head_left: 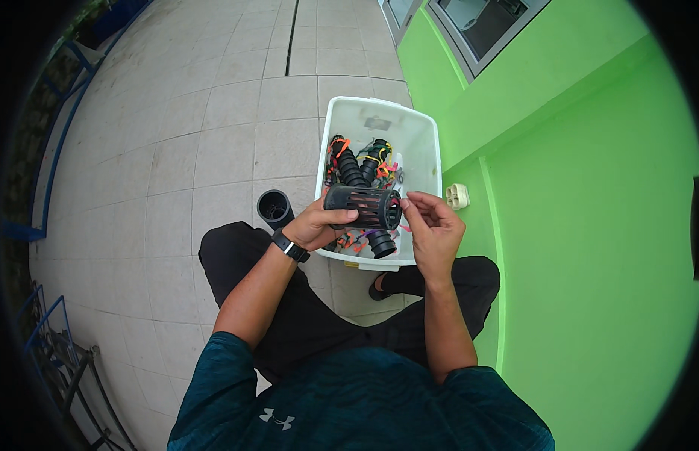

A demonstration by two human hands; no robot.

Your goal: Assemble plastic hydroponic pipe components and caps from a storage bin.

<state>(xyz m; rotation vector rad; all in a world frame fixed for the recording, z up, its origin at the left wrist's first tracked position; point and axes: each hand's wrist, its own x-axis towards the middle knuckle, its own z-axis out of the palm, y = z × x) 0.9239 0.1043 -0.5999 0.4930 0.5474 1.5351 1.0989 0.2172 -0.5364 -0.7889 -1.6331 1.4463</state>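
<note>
My left hand (316,227) is clamped around 1 slotted black plastic cylinder (362,204), holding it above the white plastic bin (437,154). The cylinder's long axis runs left to right, so its ringed end faces my right hand (438,234), which is nearer that rim. There, my right thumb and index finger are close together; I cannot tell whether they pinch anything. Beneath lie ribbed black tubes (348,165) with bright strands. 1 open black tube (274,207) stands on the tiled floor (221,154), left of the bin; the green wall (582,225) rises on my right.
</note>
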